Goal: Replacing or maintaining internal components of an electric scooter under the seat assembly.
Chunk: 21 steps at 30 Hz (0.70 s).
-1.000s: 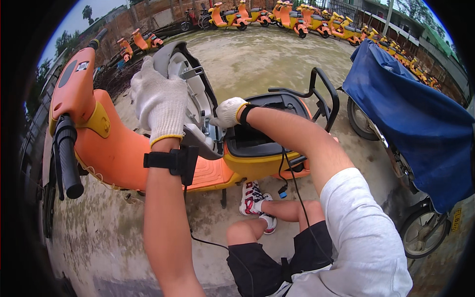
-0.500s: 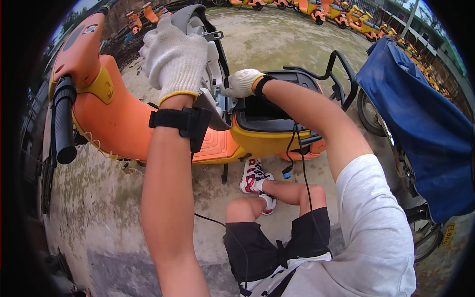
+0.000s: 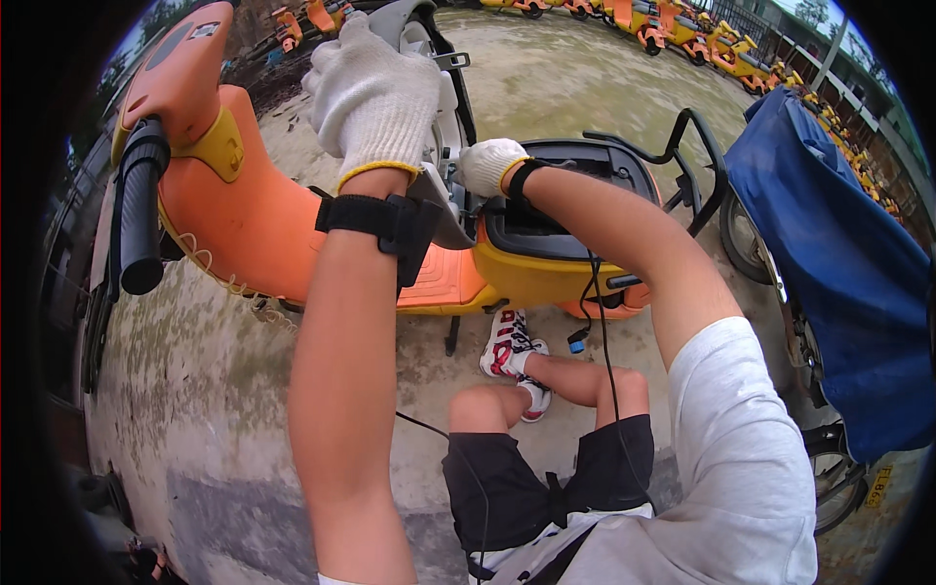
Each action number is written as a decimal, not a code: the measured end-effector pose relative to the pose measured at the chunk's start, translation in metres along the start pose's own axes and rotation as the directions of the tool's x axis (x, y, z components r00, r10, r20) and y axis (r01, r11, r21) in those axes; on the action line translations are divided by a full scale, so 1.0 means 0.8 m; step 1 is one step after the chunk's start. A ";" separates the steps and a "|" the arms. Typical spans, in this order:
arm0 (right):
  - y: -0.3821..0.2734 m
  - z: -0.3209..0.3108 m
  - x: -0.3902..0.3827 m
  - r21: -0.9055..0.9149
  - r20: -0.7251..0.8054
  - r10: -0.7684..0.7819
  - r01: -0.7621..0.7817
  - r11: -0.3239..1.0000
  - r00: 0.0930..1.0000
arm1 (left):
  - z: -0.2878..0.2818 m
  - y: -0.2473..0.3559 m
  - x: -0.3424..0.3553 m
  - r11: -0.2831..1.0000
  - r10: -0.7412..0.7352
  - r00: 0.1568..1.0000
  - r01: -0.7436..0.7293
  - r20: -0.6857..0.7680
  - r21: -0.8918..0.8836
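Observation:
An orange and yellow scooter stands side-on in front of me, its grey seat tipped upright with the pale underside to the right. My left hand, in a white knitted glove, is closed over the seat's upper part. Low by the seat's hinge end is my gloved right hand, its fingers curled in. Whatever those fingers grip is hidden. Just right of them lies the open black storage compartment. A black cable with a blue connector hangs down the scooter's near side.
Behind the compartment rises a black rear rack. A handlebar grip juts toward me at left. To the right stands another two-wheeler under a blue cover. Several parked scooters line the far side of the concrete yard.
The whole view has shifted, so the scooter and both hands appear slightly farther right. Both hands keep nearly the same places at the raised seat.

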State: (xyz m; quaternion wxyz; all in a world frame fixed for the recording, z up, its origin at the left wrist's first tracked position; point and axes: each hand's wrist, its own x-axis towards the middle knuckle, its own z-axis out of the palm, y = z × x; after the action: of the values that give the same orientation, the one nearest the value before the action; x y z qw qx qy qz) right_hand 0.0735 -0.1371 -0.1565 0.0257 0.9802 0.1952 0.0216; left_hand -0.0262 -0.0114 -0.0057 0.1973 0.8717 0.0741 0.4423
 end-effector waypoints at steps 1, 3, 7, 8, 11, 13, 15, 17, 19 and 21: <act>-0.002 0.002 -0.001 -0.065 -0.004 0.012 -0.012 0.998 1.000 | -0.001 -0.001 0.000 1.000 -0.005 1.000 0.005 0.018 0.012; -0.005 0.002 -0.002 -0.052 -0.022 0.041 -0.042 0.998 0.999 | -0.002 -0.003 0.001 1.000 -0.016 1.000 0.016 0.010 -0.005; 0.001 -0.002 -0.007 -0.098 -0.051 -0.108 0.103 0.990 0.993 | -0.005 -0.005 0.001 0.999 -0.022 0.999 0.022 0.030 -0.026; 0.004 -0.005 -0.008 -0.100 0.006 -0.155 0.155 0.983 0.988 | -0.007 -0.004 0.002 0.999 -0.019 1.000 0.019 0.012 -0.041; 0.013 -0.009 -0.012 -0.091 0.072 -0.202 0.208 0.974 0.977 | -0.015 -0.001 0.003 0.998 -0.040 0.998 0.041 0.040 -0.048; 0.016 -0.014 -0.011 -0.152 0.121 -0.286 0.302 0.941 0.951 | -0.019 0.002 0.004 0.985 -0.090 0.985 0.109 0.145 -0.130; 0.028 -0.025 -0.012 -0.077 0.021 -0.363 0.363 0.929 0.932 | -0.020 0.004 0.000 0.986 -0.080 0.990 0.096 0.114 -0.137; 0.039 -0.045 -0.005 0.040 -0.067 -0.333 0.336 0.941 0.940 | -0.021 -0.002 0.005 0.987 -0.064 0.995 0.075 0.077 -0.141; 0.052 -0.059 -0.008 0.173 -0.107 -0.223 0.239 0.955 0.969 | -0.020 -0.012 0.013 0.996 -0.064 0.987 0.073 0.149 -0.057; 0.071 -0.064 -0.024 0.125 0.073 -0.150 0.140 0.982 0.986 | -0.022 -0.030 0.024 0.975 -0.094 0.950 0.148 0.298 -0.165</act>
State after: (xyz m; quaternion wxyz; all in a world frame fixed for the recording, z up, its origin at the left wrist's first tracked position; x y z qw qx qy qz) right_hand 0.0744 -0.1946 -0.1023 -0.0234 0.9631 0.2660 -0.0323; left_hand -0.0274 0.0212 0.0083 0.3130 0.8985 0.0565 0.3024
